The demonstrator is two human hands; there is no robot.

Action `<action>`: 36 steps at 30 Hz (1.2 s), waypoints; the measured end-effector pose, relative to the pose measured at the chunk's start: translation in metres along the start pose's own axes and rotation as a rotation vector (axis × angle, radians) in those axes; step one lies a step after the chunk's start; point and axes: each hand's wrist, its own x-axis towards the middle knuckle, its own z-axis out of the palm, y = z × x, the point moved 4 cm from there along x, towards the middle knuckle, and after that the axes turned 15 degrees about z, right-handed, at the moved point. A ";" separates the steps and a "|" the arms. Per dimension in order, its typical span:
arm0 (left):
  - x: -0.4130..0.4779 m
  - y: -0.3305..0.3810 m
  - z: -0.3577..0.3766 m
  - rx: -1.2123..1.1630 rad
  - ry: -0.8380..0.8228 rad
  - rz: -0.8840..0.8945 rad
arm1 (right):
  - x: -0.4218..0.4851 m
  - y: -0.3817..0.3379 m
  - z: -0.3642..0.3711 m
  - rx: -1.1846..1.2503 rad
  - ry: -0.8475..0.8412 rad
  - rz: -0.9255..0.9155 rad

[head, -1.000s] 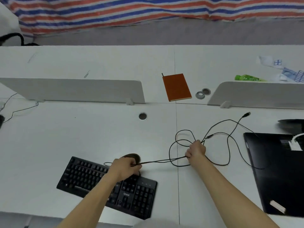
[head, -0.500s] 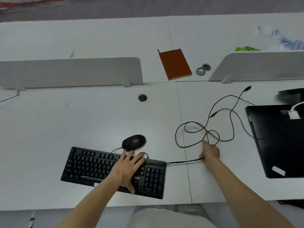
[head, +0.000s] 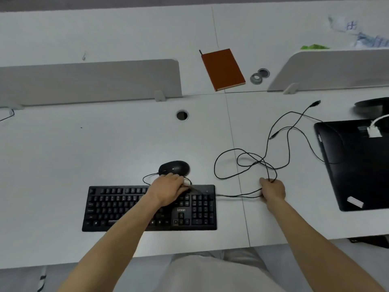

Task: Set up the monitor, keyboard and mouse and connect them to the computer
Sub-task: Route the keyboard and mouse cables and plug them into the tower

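While the right hand (head: pixel 273 191) is closed in a fist round a bunch of thin black cables (head: pixel 248 163), two strands run from it leftward to the keyboard's right end. Beyond the fist the cables lie in loose loops; two plugs (head: pixel 315 103) point toward the desk's far right.

Left hand (head: pixel 168 189) rests on the far edge of the keyboard (head: pixel 117 207), fingers curled; whether they pinch the cable there cannot be told.

Keyboard: black, marked "lonsan" above the arrow keys, long axis parallel to the near edge of the white desk (head: pixel 84 154), close to that edge.

Mouse (head: pixel 174 167): black, just beyond the keyboard, long axis left-right, cable leaving its left end.

Black monitor panel (head: pixel 357 165) lies flat at the right edge; its white label is unreadable.
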 end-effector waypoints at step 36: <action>0.082 0.001 -0.016 -0.212 -0.027 -0.940 | 0.127 -0.194 -0.051 -0.740 0.174 -0.196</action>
